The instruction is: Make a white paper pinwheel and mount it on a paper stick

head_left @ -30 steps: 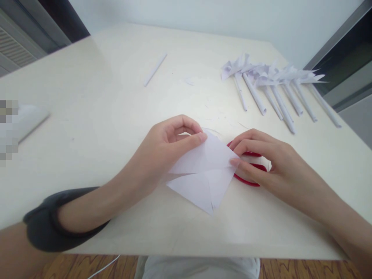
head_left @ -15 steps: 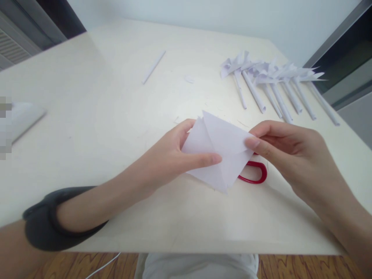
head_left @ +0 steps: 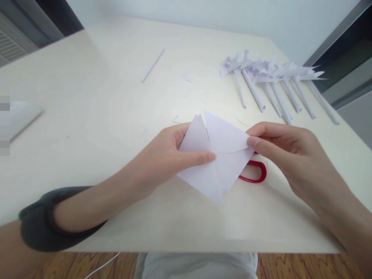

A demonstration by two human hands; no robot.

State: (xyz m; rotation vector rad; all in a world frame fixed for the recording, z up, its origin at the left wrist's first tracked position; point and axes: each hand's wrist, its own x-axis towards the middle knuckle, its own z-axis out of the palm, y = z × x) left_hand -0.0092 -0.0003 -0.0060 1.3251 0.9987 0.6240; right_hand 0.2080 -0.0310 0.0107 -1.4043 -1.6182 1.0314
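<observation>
A white folded paper square (head_left: 221,155) with cut slits is held up just above the cream table (head_left: 101,116), near its front middle. My left hand (head_left: 171,157) pinches its left side, thumb across the front. My right hand (head_left: 285,151) pinches its right corner between thumb and forefinger. Under the paper lies a pair of red-handled scissors (head_left: 257,174), mostly hidden; only one handle loop shows.
Several finished paper pinwheels on rolled paper sticks (head_left: 270,85) lie in a row at the back right. A single rolled paper stick (head_left: 152,65) lies at the back left. A white flat object (head_left: 21,114) sits at the left edge. Small paper scraps dot the middle.
Both hands lifted the paper off the table and the scissors, and turned it over. My right hand left the scissors handle and took the paper's right corner.
</observation>
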